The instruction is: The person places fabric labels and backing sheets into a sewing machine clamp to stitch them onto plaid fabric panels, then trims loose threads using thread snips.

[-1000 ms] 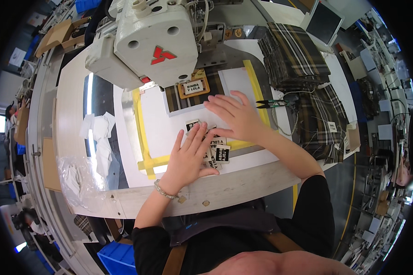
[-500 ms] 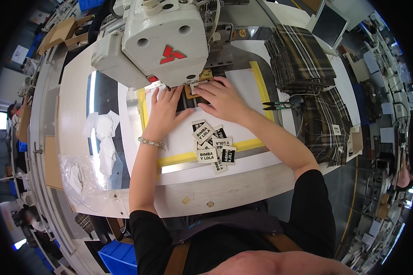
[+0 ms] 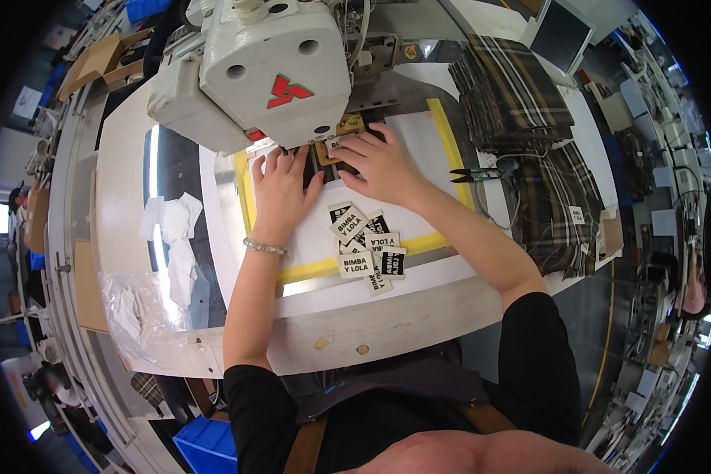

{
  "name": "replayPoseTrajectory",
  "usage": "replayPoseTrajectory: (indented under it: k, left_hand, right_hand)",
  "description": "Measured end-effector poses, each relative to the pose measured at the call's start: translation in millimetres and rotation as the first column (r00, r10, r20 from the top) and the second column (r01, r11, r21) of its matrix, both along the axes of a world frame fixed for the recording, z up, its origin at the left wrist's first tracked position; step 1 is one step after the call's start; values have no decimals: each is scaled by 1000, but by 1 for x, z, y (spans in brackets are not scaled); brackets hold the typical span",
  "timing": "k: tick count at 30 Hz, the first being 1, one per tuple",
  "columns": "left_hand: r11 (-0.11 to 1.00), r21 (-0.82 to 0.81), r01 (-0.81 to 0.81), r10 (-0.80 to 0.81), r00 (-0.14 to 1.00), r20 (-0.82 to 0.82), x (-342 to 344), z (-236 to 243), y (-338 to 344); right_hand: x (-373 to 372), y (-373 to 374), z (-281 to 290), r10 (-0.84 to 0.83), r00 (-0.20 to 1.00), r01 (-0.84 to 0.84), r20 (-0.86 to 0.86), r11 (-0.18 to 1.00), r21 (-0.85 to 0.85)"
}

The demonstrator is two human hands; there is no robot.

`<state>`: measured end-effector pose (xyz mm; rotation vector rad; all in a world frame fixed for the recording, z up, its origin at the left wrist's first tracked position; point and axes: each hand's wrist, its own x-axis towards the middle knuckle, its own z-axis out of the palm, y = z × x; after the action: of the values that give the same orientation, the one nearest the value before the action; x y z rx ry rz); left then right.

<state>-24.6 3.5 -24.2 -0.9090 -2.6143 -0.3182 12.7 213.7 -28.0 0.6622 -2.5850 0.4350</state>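
My left hand (image 3: 283, 193) lies on the white work surface (image 3: 419, 126) below the sewing machine head (image 3: 272, 87), fingers stretched forward onto dark fabric (image 3: 321, 167). My right hand (image 3: 383, 170) rests to the right of the same fabric. Its fingers reach over a yellowish frame (image 3: 321, 152) with a pale label (image 3: 334, 143) inside, partly covered by the fingertips. Neither hand is closed around anything. Between my forearms is a loose pile of black and white fabric labels (image 3: 355, 264).
Folded plaid fabric (image 3: 513, 87) is stacked at the back right, with more plaid pieces (image 3: 561, 213) nearer. Green-handled thread snips (image 3: 475, 174) lie beside them. Yellow tape (image 3: 312, 272) borders the work surface. White scraps (image 3: 182, 245) and a clear plastic bag (image 3: 138, 316) occupy the left.
My left thumb has drawn in closer to its fingers. The right hand stays over the frame, its fingers shifted only slightly. The whole view has moved a little.
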Motion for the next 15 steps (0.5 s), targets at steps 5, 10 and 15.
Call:
replayPoseTrajectory:
  k: [5, 10, 15]
  left_hand:
    - [1000, -13, -15, 14, 999, -49, -1, 0, 5]
    - [1000, -16, -13, 12, 998, -56, 0, 1, 7]
    - [999, -43, -26, 21, 995, -102, 1, 1, 5]
  right_hand:
    - [-2, 2, 1, 4, 1000, -4, 4, 1000, -13]
    - [-2, 4, -1, -10, 999, 9, -35, 1000, -23]
    - [-3, 1, -1, 7, 998, -11, -67, 998, -62]
